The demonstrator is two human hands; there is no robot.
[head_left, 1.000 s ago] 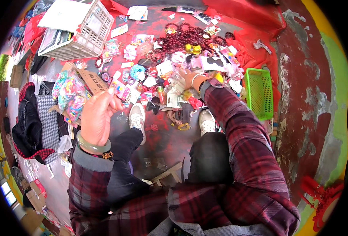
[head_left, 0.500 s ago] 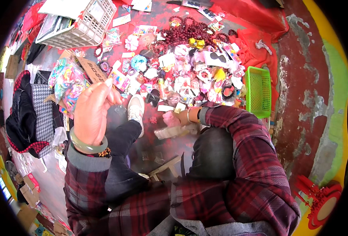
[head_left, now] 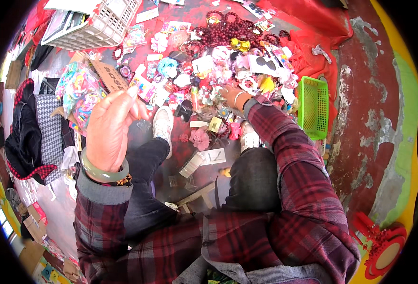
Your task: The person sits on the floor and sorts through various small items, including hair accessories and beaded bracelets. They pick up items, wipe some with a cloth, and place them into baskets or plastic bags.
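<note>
My left hand (head_left: 112, 130) is raised on the left, wearing a pale bangle (head_left: 104, 176). Its fingers curl against the thumb; whatever they hold, if anything, is hidden. My right hand (head_left: 231, 96) reaches into a heap of hair accessories (head_left: 218, 66); its fingertips blend into the small packets there, so I cannot see what they touch. Between my shoes lie a dusty-pink fabric flower (head_left: 200, 139), a bright pink bow (head_left: 235, 130) and a yellow square piece (head_left: 215, 124). Closer to me are a stack of pale cards (head_left: 191, 164) and a white card (head_left: 213, 156).
A green plastic basket (head_left: 314, 110) stands right of the heap. Dark red beads (head_left: 228, 31) lie at the back, a white crate (head_left: 95, 28) at far left. Beside my left hand are a bag of colourful pieces (head_left: 80, 92) and a cardboard piece (head_left: 108, 75).
My right hand has moved from the floor between my knees up and forward into the heap. The pink flower it was at now lies on the floor. My left hand stays about where it was.
</note>
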